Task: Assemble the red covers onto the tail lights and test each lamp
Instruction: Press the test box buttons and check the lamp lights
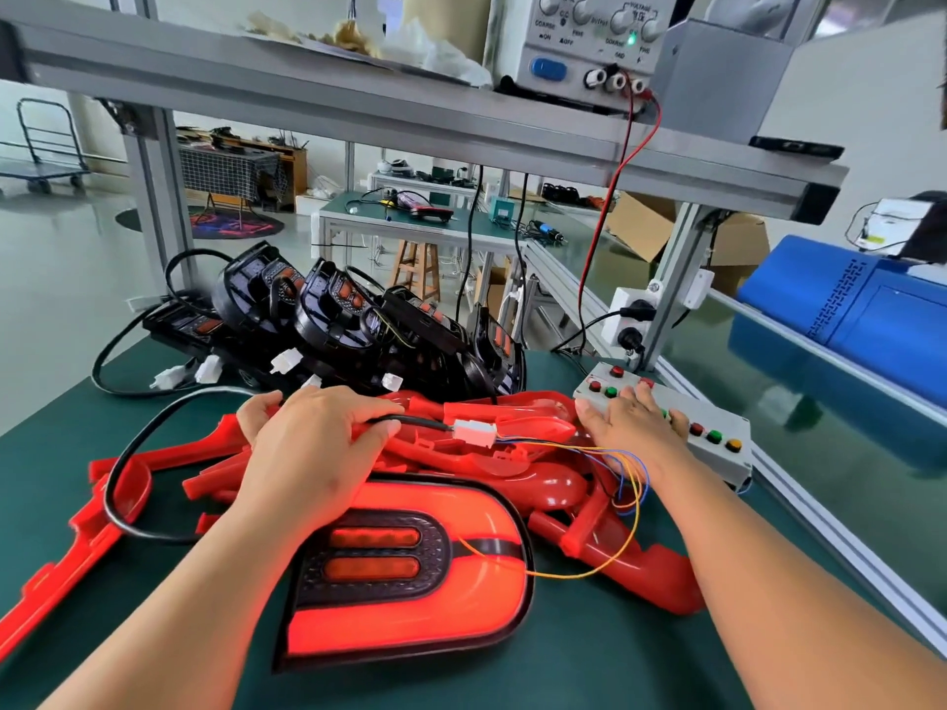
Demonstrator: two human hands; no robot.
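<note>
Lamp lit at 6 o'clock; cable held by curled L grip; box, 2 o'clock, pressed by flat-fingered R grip.

1. An electrical assembly workshop (factory floor, not a home): a green-matted counter framed in aluminium extrusion.
2. A bench power supply sits on the overhead shelf, with a push-button test box below.
3. Black lamp housings are piled up; one tail light glows.
4. Behind are a second counter with tools, cardboard boxes and a platform trolley.
</note>
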